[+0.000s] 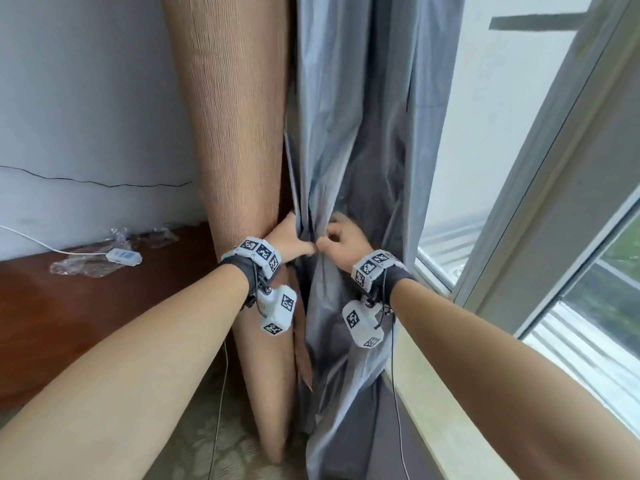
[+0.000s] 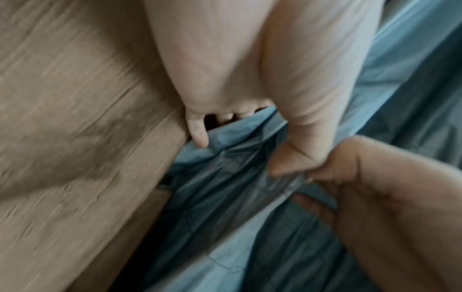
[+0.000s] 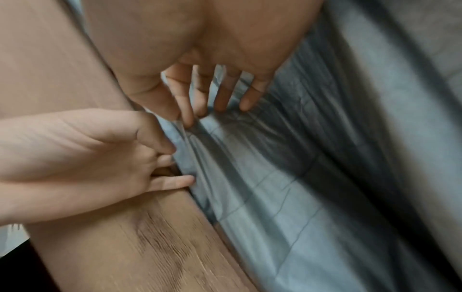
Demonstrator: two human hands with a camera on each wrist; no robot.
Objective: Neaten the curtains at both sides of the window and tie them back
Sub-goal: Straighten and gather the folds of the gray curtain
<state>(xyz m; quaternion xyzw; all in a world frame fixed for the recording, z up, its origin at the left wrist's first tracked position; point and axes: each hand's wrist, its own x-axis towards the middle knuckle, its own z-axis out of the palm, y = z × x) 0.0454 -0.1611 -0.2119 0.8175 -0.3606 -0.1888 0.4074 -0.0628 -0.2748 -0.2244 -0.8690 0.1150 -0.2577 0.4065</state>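
A tan ribbed curtain (image 1: 235,133) hangs left of a grey-blue lining curtain (image 1: 360,126), both bunched beside the window. My left hand (image 1: 292,239) grips a gathered fold of the grey-blue curtain (image 2: 225,177) at the seam with the tan curtain (image 2: 75,118), thumb on top, fingers tucked behind. My right hand (image 1: 341,239) pinches the same fold (image 3: 250,177) between thumb and forefinger, close against the left thumb, its other fingers pressing the cloth. In the right wrist view the left hand (image 3: 100,150) shows at the left, beside the right hand (image 3: 197,94). No tie-back is visible.
The window frame (image 1: 540,174) and pale sill (image 1: 443,427) run down the right. A dark wooden surface (image 1: 69,306) at left carries crumpled clear plastic (image 1: 86,263) and a white adapter with cable (image 1: 123,255). Thin black wrist cables (image 1: 398,410) hang toward the floor.
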